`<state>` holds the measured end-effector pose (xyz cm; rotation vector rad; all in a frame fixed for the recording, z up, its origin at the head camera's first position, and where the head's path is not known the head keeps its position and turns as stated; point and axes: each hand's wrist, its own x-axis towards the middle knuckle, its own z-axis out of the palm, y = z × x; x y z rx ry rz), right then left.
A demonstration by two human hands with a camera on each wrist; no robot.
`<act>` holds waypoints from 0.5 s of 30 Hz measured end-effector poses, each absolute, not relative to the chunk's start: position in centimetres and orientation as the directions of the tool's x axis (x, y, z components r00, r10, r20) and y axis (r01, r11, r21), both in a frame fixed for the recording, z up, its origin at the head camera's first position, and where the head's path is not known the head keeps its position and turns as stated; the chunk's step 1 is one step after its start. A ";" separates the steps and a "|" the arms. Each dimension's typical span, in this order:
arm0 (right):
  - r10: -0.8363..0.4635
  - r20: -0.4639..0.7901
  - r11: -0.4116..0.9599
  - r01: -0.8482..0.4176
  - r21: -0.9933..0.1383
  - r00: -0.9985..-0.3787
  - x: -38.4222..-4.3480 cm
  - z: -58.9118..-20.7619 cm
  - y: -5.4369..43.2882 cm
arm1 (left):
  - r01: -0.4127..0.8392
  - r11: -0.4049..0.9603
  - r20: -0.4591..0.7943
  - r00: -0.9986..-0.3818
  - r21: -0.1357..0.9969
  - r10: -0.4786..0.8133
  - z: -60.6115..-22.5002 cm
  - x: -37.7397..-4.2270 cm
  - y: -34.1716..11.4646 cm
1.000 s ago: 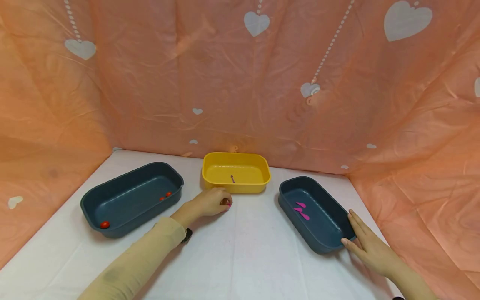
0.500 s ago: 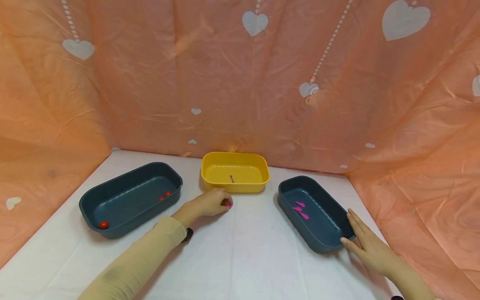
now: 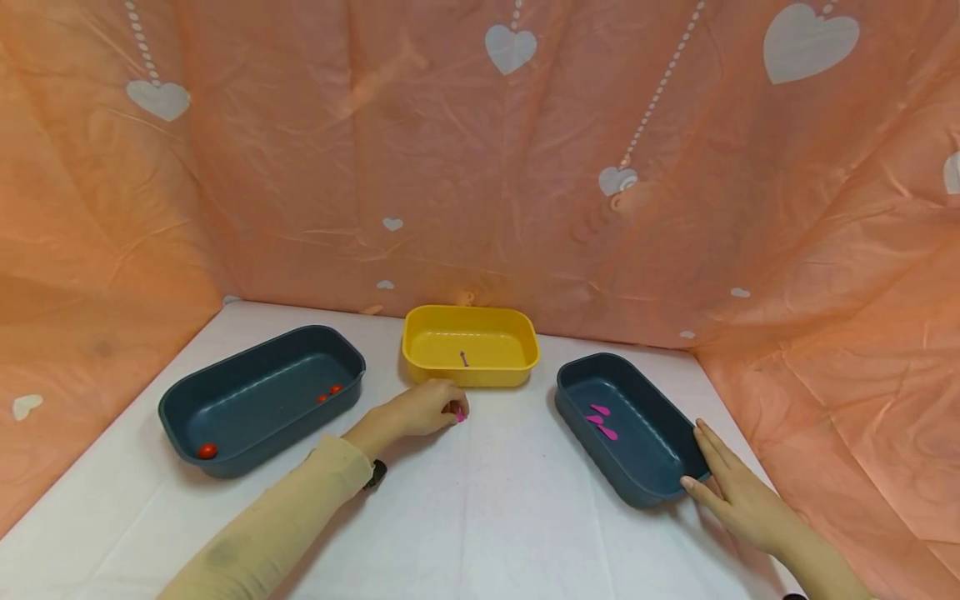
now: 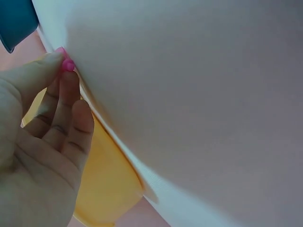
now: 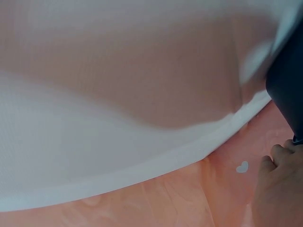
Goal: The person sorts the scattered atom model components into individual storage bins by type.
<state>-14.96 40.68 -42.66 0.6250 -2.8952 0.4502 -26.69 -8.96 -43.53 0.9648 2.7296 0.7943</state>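
Just in front of the yellow tray (image 3: 468, 379), my left hand (image 3: 420, 408) pinches a small pink piece (image 4: 68, 65) between thumb and forefinger. The left wrist view shows a rounded knob on it; the fingertips hide the rest. Inside the yellow tray lies a thin purple piece (image 3: 464, 358). My right hand (image 3: 738, 500) rests with straight fingers against the near right end of the right dark blue tray (image 3: 600, 462), thumb at its rim. Several flat pink drop-shaped pieces (image 3: 607, 432) lie in that tray. In the right wrist view, the right hand (image 5: 279, 189) touches the tray's edge.
On the left stands another dark blue tray (image 3: 255, 446) with a red round thing (image 3: 207, 451) at its near end and two smaller red ones (image 3: 335, 389) at the right. White cloth (image 3: 525, 533) covers the table. An orange curtain with white hearts (image 3: 450, 167) hangs behind and at both sides.
My left hand has shifted only slightly and keeps its pinch on the pink piece. The right hand stays at the right tray, and the trays' contents look the same.
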 end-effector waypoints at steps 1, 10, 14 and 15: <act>-0.379 0.203 0.869 -0.422 -0.259 -0.903 -15.0 -42.7 40.7 | 0.544 0.653 0.045 -0.785 0.527 0.617 -43.5 -26.7 -8.9; -0.381 0.209 0.871 -0.425 -0.245 -0.901 -15.0 -42.8 40.8 | 0.495 0.666 0.024 -0.812 0.558 0.584 -43.4 -26.4 -8.7; -0.381 0.208 0.871 -0.425 -0.245 -0.901 -15.0 -42.7 40.7 | 0.506 0.660 0.042 -0.810 0.556 0.585 -43.3 -26.3 -8.7; -0.381 0.209 0.871 -0.425 -0.245 -0.901 -15.0 -42.7 40.7 | 0.517 0.653 0.055 -0.805 0.553 0.591 -43.3 -26.3 -8.6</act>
